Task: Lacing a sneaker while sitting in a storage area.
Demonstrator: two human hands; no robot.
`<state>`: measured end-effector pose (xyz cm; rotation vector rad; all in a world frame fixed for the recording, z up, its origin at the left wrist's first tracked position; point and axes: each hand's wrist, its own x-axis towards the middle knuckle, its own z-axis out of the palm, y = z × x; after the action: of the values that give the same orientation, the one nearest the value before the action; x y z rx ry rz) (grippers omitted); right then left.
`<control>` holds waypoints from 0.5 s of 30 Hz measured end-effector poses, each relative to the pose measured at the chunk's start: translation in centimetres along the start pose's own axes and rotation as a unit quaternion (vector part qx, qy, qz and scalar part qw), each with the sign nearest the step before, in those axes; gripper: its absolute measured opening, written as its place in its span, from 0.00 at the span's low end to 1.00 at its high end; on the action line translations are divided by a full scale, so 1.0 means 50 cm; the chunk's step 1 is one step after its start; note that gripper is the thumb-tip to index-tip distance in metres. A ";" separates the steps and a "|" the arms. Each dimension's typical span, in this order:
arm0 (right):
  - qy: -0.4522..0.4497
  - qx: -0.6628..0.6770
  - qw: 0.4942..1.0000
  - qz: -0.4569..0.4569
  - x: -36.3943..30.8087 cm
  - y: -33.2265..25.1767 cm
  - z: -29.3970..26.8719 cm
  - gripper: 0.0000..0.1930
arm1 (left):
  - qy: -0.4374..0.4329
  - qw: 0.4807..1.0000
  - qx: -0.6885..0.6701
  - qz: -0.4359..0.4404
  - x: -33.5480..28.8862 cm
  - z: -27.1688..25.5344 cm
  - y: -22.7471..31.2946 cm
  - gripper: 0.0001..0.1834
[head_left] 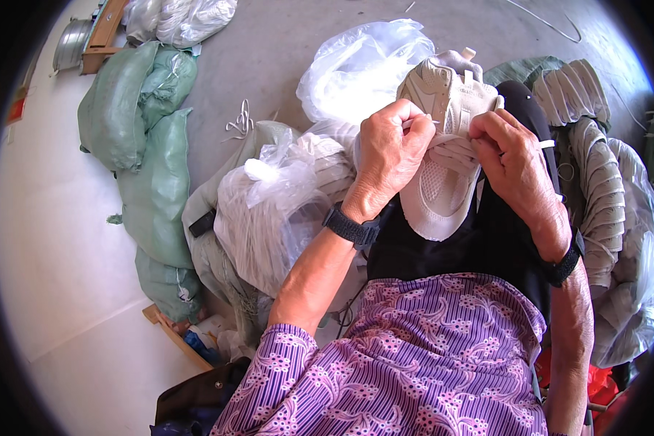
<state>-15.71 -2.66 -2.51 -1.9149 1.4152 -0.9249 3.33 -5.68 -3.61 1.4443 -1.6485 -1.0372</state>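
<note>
A cream sneaker [437,192] rests over my black-clad lap, its rounded toe toward me and its tongue and heel loop pointing away. Pale shoelaces [454,154] cross its middle in a loose bundle. My left hand [396,149] is closed at the shoe's left side, pinching a strand of lace between thumb and fingers. On the other side, my right hand [512,156] is also pinched shut where the lace strands reach its fingertips; the fingers hide part of what they hold. Both wrists wear black bands.
Clear plastic bags [367,69] lie beyond the shoe, and a bag of pale pieces [269,211] stands at my left. Stacks of beige shoe uppers [596,192] sit at my right. Green woven sacks [152,182] lean along the white wall. A loose white cord [241,120] lies on the grey floor.
</note>
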 end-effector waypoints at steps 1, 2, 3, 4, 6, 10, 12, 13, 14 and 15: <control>-0.002 0.002 1.000 0.006 0.000 0.000 0.000 0.02 | -0.002 1.000 -0.011 -0.008 -0.001 0.000 -0.001 0.09; -0.001 0.003 1.000 0.002 0.000 0.000 0.000 0.02 | 0.000 1.000 -0.009 -0.006 -0.001 -0.001 -0.003 0.09; -0.004 0.006 1.000 0.009 -0.001 0.000 0.000 0.02 | 0.000 1.000 -0.011 -0.007 -0.001 -0.001 -0.003 0.09; -0.007 0.008 1.000 0.017 -0.001 0.000 0.000 0.02 | 0.001 1.000 -0.014 -0.013 -0.001 0.000 -0.004 0.09; -0.001 0.004 1.000 0.008 0.000 0.000 0.001 0.02 | 0.004 1.000 -0.021 -0.013 -0.002 0.001 -0.003 0.08; -0.001 0.007 1.000 0.010 0.000 0.001 0.002 0.02 | -0.002 1.000 -0.014 -0.014 -0.006 0.002 0.002 0.08; -0.001 0.008 1.000 0.008 0.000 0.001 0.001 0.02 | -0.009 1.000 -0.002 -0.002 -0.005 0.000 0.003 0.08; -0.002 0.007 1.000 0.012 0.000 0.001 0.001 0.02 | -0.016 1.000 0.002 0.014 -0.005 -0.001 0.003 0.08; -0.002 0.007 1.000 0.012 0.000 0.001 0.001 0.02 | -0.017 1.000 0.005 0.011 -0.005 -0.002 0.003 0.08; -0.001 0.008 1.000 0.012 0.000 0.001 0.002 0.02 | -0.022 1.000 0.005 0.012 -0.004 -0.003 0.002 0.08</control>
<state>-15.67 -2.66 -2.58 -1.8832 1.4225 -0.9203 3.45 -5.48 -3.43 1.4142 -1.7003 -1.0563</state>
